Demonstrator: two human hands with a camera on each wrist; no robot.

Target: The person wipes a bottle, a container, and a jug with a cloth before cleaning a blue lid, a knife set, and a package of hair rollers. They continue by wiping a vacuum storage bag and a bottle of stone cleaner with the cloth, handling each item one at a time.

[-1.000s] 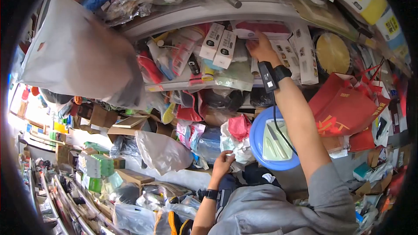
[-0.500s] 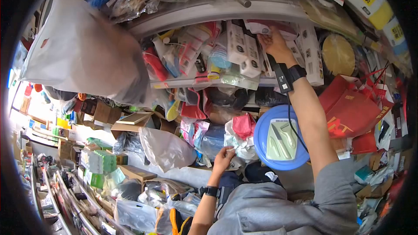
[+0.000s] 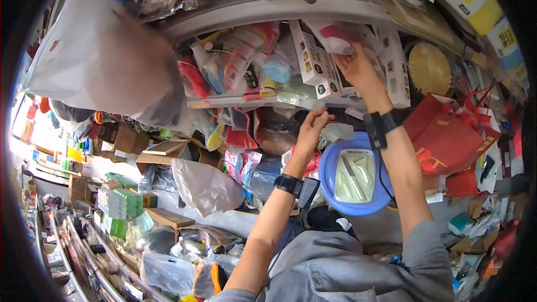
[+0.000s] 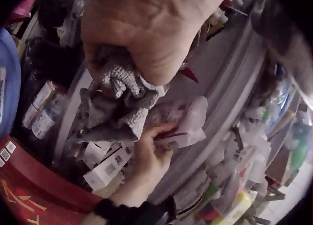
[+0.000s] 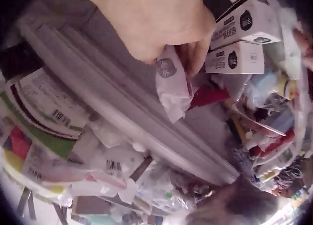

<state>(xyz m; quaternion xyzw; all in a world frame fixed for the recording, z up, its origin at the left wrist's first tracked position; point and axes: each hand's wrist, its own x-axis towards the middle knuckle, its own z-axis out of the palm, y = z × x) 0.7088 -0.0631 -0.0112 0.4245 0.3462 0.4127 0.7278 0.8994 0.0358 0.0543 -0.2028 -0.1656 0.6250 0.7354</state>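
Shelf edges: The pale front lip (image 3: 246, 102) runs below the goods; the thick upper rail (image 3: 268, 13) arcs above, at 12 o'clock in the head view.
Working room: In the right wrist view, gray shelf surface shows between the package and the ridged edge; white boxes (image 3: 306, 56) crowd the right hand's 9 o'clock.
Right hand (image 3: 361, 70): Fingers curled, gripping the white-and-red package (image 3: 334, 38) at its 11 o'clock, over the shelf.
Left hand (image 3: 310, 131): Clenched around a gray cloth (image 3: 338, 133), which hangs from the fist near the front lip.
Nearby: A blue basin (image 3: 329, 174) sits at the left hand's 5 o'clock, a red bag (image 3: 444, 134) at the right hand's 4 o'clock.
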